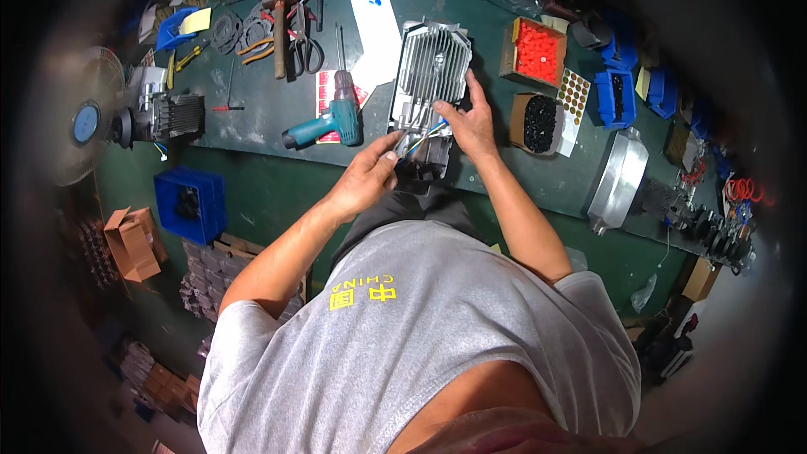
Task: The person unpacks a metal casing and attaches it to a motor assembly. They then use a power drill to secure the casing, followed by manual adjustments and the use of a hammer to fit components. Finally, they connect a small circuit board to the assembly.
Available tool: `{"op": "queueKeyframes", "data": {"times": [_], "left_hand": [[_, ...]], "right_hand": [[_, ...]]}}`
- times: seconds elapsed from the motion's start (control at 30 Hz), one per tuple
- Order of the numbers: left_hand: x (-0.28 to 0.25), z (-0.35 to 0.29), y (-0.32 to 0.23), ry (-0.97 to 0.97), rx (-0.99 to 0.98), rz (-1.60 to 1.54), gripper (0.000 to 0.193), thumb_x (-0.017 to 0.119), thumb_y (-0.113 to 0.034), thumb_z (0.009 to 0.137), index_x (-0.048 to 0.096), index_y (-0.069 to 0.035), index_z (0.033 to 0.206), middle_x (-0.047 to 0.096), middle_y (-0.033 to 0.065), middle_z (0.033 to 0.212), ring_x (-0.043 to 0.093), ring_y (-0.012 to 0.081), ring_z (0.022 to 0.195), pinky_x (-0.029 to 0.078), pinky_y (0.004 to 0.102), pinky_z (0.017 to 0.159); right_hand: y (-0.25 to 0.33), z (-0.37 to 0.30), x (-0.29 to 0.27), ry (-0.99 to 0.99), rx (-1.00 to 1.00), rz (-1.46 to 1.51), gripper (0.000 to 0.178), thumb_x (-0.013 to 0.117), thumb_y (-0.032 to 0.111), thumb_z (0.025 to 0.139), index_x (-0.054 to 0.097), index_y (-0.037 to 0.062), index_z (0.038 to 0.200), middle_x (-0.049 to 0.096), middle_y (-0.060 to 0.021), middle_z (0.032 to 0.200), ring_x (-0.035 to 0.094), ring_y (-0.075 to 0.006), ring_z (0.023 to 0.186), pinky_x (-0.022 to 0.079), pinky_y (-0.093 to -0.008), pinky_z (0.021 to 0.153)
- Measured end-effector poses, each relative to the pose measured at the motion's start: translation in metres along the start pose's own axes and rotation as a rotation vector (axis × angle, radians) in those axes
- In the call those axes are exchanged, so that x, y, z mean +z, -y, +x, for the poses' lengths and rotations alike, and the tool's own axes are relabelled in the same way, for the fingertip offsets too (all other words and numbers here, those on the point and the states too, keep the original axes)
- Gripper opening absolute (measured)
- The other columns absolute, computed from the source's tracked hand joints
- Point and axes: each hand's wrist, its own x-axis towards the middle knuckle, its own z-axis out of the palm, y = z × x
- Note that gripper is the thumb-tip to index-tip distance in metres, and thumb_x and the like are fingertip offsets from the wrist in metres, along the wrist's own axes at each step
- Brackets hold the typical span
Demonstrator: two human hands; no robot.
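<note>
A silver finned metal housing [435, 63] lies on the green workbench [252, 122] in front of me, with its open end toward my body. Several thin coloured wires [419, 144] come out near that end, blue, yellow and white among them. My left hand [367, 178] is closed, thumb and fingers pinched at the lower end of the wires. On the right side of the housing is my right hand [473, 124], its thumb over the fins and its index finger stretched along the edge, gripping it. Its other fingers are hidden. A teal cordless drill [333, 120] lies left of the housing.
Scissors [304, 50], a hammer [281, 34] and pliers [257, 49] lie at the far left. Boxes of red caps [538, 52] and black parts [540, 124] stand right. A fan [87, 122] and a second motor unit [176, 118] are left; a silver housing [619, 178] lies right.
</note>
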Motion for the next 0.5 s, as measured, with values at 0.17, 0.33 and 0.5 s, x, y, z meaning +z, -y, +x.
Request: {"op": "queueKeyframes", "data": {"times": [0.17, 0.33, 0.5], "left_hand": [[0.006, 0.006, 0.003, 0.012, 0.024, -0.002, 0.050, 0.045, -0.027, 0.112, 0.036, -0.013, 0.159, 0.049, -0.0025, 0.076, 0.043, 0.0052, 0.063, 0.035, 0.0204, 0.052], [0.011, 0.017, 0.012, 0.011, 0.058, -0.008, 0.049, 0.044, -0.024, 0.112, 0.036, -0.012, 0.159, 0.048, -0.0031, 0.076, 0.043, 0.0051, 0.064, 0.035, 0.0206, 0.052], [0.015, 0.013, -0.002, -0.005, 0.012, 0.031, 0.049, 0.044, -0.022, 0.112, 0.036, -0.010, 0.159, 0.047, -0.0033, 0.077, 0.043, 0.0051, 0.064, 0.036, 0.0204, 0.052]], "right_hand": [[0.001, 0.001, 0.003, -0.014, -0.028, 0.025, 0.099, 0.084, 0.020, 0.084, 0.024, -0.0021, 0.159, 0.050, -0.0168, 0.149, 0.058, -0.0223, 0.125, 0.048, -0.0389, 0.101], [-0.006, 0.005, 0.001, -0.026, 0.001, -0.069, 0.100, 0.084, 0.021, 0.084, 0.023, -0.0011, 0.160, 0.050, -0.0166, 0.149, 0.059, -0.0240, 0.125, 0.046, -0.0431, 0.106], [-0.017, 0.007, 0.000, -0.003, -0.028, 0.061, 0.098, 0.083, 0.019, 0.085, 0.023, -0.0015, 0.159, 0.048, -0.0165, 0.150, 0.057, -0.0238, 0.127, 0.044, -0.0449, 0.108]]}}
